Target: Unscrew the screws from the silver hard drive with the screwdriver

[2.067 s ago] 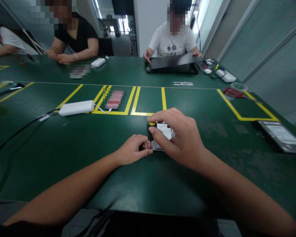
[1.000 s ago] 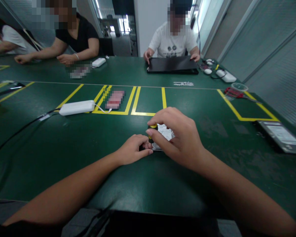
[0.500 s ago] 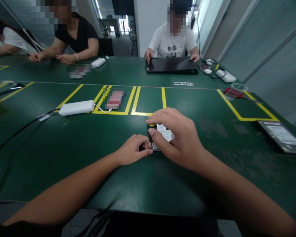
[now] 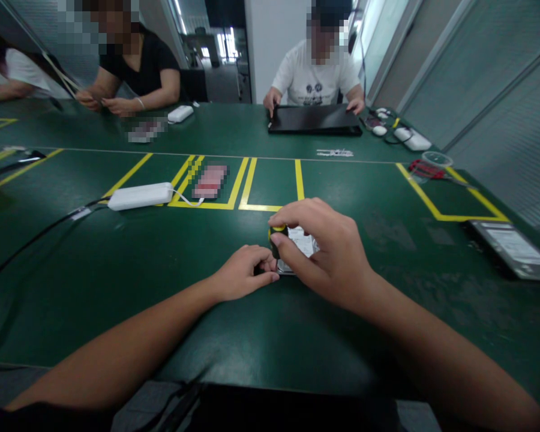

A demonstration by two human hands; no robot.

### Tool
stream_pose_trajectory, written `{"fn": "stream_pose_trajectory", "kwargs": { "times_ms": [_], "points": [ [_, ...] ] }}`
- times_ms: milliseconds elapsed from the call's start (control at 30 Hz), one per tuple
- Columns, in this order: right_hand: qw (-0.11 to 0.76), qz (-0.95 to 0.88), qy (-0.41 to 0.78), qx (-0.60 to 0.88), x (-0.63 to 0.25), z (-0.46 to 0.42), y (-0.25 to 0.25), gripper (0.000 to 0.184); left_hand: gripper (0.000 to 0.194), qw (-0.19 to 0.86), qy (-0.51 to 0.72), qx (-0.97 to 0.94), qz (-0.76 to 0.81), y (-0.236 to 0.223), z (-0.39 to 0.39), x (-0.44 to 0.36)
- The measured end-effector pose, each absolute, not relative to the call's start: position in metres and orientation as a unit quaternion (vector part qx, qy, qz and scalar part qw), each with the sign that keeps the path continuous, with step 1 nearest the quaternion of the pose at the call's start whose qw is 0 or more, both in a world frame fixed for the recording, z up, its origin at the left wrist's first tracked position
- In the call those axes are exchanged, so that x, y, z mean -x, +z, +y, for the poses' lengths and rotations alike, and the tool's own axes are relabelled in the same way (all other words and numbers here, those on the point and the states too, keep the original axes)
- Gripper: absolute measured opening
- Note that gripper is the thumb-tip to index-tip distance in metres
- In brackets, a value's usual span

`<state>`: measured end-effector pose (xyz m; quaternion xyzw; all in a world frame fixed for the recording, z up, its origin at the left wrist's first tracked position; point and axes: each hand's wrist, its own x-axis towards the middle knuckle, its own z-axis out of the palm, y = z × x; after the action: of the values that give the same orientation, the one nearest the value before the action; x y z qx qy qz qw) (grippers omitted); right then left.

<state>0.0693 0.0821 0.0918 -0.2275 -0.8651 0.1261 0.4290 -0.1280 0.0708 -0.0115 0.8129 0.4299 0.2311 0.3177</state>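
You're pinching the screwdriver (image 4: 278, 230) in your right hand (image 4: 328, 249), thumb and index finger clamped on its stubby handle, and you're standing it nearly upright over the hard drive's near left corner. The hard drive (image 4: 300, 241) is lying on the green table (image 4: 139, 270) right in front of you, half covered by that same hand. Your left hand (image 4: 240, 273) is bracing at the left edge, fingers curling in, thumb lying toward the corner; whether those fingers are gripping the casing or only resting against it, I can't tell.

Here's the worry: your left fingertips are sitting just beside the shaft, so a tip jumping sideways could be jabbing skin. What would be causing that? Probably a leaning handle or too little downward pressure. The tip's seating is hiding from view, so a poor fit could be chewing up a screw head or scratching the casing. And your steadying is coming from the left side only; with a hard twist, the drive could be swivelling on that smooth-looking tabletop. Your right hand is also hanging across the label, possibly blocking your own view of the corner.
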Motion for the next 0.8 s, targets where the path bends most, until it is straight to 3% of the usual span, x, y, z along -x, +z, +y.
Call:
{"fn": "stream_pose_trajectory", "kwargs": {
  "times_ms": [400, 800],
  "points": [
    [0.423, -0.865, 0.133, 0.235, -0.0686, 0.0803, 0.0919, 0.018, 0.015, 0.328, 0.232, -0.81, 0.427, -0.009, 0.0709, 0.1281],
    [0.42, -0.867, 0.116, 0.244, -0.0695, 0.0805, 0.0939, 0.011, 0.018, 0.316, 0.216, -0.815, 0.436, -0.0104, 0.0708, 0.129]
  ]
}}
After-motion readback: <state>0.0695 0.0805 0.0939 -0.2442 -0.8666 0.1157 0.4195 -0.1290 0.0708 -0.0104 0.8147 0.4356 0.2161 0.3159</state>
